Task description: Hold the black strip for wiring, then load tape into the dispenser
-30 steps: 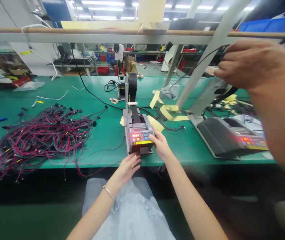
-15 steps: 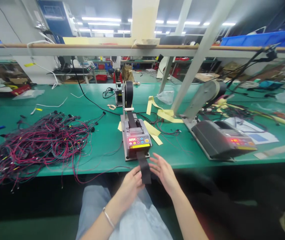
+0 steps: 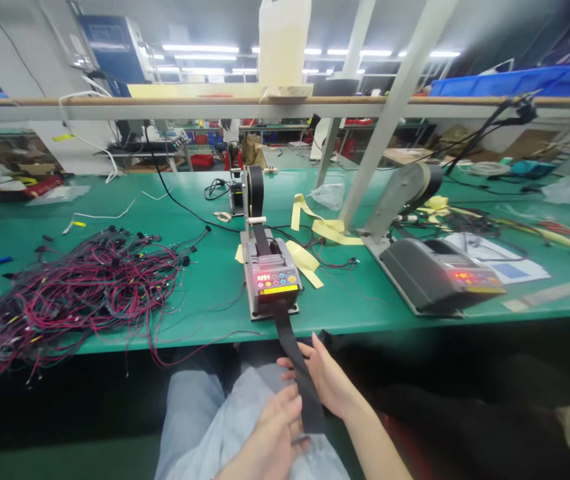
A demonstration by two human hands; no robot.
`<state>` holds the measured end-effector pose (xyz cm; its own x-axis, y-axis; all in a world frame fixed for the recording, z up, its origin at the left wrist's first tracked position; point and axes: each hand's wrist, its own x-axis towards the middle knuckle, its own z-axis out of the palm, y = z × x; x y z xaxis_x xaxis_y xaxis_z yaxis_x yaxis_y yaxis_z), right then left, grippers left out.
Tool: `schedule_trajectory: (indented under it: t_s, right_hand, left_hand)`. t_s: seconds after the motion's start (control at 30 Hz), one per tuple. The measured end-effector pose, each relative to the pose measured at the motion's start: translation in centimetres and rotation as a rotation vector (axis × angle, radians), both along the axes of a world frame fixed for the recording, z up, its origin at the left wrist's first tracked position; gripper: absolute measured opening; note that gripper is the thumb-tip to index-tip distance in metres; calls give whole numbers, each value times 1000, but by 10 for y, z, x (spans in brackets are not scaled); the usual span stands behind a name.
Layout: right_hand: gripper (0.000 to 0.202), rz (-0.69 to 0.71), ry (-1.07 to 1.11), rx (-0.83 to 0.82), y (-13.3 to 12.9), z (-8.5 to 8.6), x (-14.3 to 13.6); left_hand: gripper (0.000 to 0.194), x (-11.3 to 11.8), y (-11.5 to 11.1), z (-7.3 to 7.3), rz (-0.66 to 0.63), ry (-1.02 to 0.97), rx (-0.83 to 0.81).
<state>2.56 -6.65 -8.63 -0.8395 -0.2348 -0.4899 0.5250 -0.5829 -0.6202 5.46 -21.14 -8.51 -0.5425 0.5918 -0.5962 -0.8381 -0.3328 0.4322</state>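
A black tape strip (image 3: pixel 291 347) hangs from the front slot of a tape dispenser (image 3: pixel 275 277) and slants down over my lap. My left hand (image 3: pixel 281 427) is at the strip's left side near its lower end, fingers apart. My right hand (image 3: pixel 323 373) stands open at the strip's right side, its fingers reaching behind the strip. Whether either hand touches the strip is hard to tell. A black tape roll (image 3: pixel 255 190) is mounted above the dispenser, whose red display is lit.
A tangled heap of red and black wires (image 3: pixel 89 293) covers the left of the green table (image 3: pixel 205 267). To the right stands a second dispenser (image 3: pixel 429 273). Yellow strips (image 3: pixel 305 261) lie beside the first dispenser. A slanted metal post (image 3: pixel 389 120) rises behind.
The black strip has come out much longer and reaches lower. My left hand has moved down and toward me; my right hand has shifted slightly lower, its fingers now behind the strip.
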Motion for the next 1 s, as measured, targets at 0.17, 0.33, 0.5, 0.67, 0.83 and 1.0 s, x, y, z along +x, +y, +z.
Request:
schedule_trajectory:
  t_s: [0.17,0.33,0.5,0.67,0.83,1.0]
  right_hand:
    - [40,-9,-56,58,-2,5,7]
    - [38,3,22,154,-8,18,2]
    - [37,-53,110,231,-21,30,-20]
    - [33,-247,128,290,-23,27,-40]
    - [33,-444,124,219,-11,24,-31]
    - [34,-559,175,208,-5,24,-20]
  left_hand:
    - [45,21,-4,-10,-56,-57,5]
    - [47,33,-12,-14,32,21,-16]
    - [44,43,-21,-24,99,202,-53]
    - [41,47,-40,-20,-5,267,-86]
    - [49,21,-79,-9,-100,482,-247]
    - [41,-16,-109,-23,-86,668,-527]
